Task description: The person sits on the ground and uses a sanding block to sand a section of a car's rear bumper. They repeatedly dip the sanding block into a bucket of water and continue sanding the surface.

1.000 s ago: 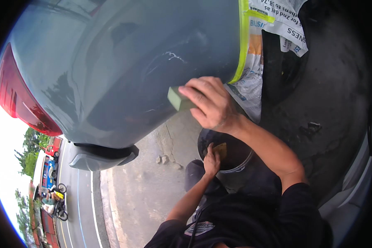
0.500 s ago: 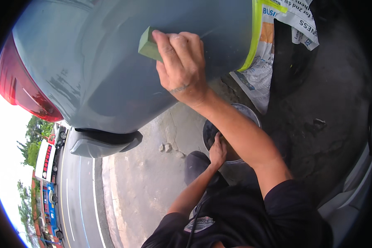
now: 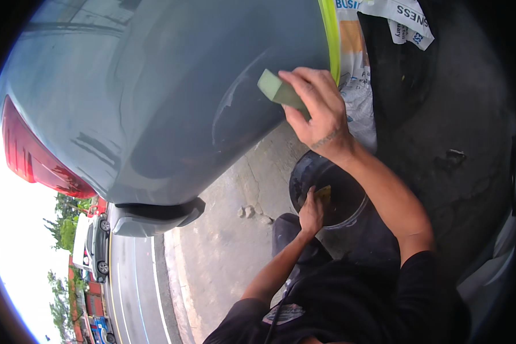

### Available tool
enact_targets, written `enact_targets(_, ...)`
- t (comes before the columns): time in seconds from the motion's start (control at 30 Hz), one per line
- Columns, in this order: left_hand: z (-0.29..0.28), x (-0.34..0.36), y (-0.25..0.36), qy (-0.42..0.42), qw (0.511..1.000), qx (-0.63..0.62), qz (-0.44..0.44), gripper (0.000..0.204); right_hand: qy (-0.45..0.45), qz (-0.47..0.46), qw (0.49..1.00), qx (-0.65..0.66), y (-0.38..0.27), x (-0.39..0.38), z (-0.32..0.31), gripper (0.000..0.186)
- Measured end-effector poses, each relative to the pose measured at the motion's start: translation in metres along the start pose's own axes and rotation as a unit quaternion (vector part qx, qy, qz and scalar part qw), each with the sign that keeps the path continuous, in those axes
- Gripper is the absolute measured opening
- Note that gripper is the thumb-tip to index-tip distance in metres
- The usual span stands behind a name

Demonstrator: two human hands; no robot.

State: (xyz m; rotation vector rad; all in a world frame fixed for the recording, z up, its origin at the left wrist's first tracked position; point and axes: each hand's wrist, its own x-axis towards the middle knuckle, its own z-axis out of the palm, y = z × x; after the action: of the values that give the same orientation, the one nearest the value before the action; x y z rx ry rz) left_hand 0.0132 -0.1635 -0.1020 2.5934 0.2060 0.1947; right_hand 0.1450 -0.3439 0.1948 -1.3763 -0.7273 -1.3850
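My right hand [image 3: 315, 109] grips a green sanding block [image 3: 278, 89] and presses it flat against the grey car body panel [image 3: 172, 97], beside a dull rubbed patch. My left hand [image 3: 311, 211] is down in a black bucket [image 3: 350, 212], closed on a yellow sponge [image 3: 323, 194]. The bucket stands on the ground between my knees.
Yellow-green masking tape [image 3: 330, 31] and printed paper [image 3: 358, 86] cover the car to the right of the panel. A red tail light [image 3: 34, 160] and the grey bumper [image 3: 155, 218] lie at the left. Cracked concrete ground [image 3: 223, 246] and a street with parked cars [image 3: 94, 243] show below.
My right hand slid the green block along the panel, first up and left, then back right and a little lower. My left hand stayed in the bucket.
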Motion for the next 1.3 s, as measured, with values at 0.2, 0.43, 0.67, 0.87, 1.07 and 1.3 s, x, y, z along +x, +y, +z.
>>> enact_targets(0.2, -0.010, -0.004, 0.015, -0.002, 1.000, 0.018, -0.008, 0.049, 0.136, -0.036, 0.982, -0.126, 0.042, 0.084, 0.015, 0.051)
enact_targets(0.43, 0.029, -0.007, -0.059, 0.008, 0.993, -0.047, 0.104, 0.066, 0.102, -0.033, 0.994, -0.009, -0.070, -0.024, 0.112, 0.048)
enact_targets(0.67, 0.018, -0.014, -0.045, 0.065, 0.984, 0.020, 0.164, 0.073, -0.186, 0.060, 0.968, 0.158, -0.066, -0.113, 0.070, 0.047)
enact_targets(0.87, 0.001, -0.003, -0.002, -0.033, 0.997, 0.063, -0.021, 0.067, -0.113, 0.196, 0.967, 0.119, -0.013, -0.072, 0.001, 0.054)
enact_targets(1.07, -0.004, -0.003, -0.003, -0.012, 0.999, 0.037, 0.006, 0.073, 0.018, 0.020, 0.999, 0.026, 0.011, 0.022, -0.003, 0.053)
enact_targets(1.3, -0.002, -0.002, 0.003, -0.010, 1.000, 0.028, -0.006, 0.062, 0.152, -0.037, 0.975, -0.160, 0.037, 0.099, 0.019, 0.055)
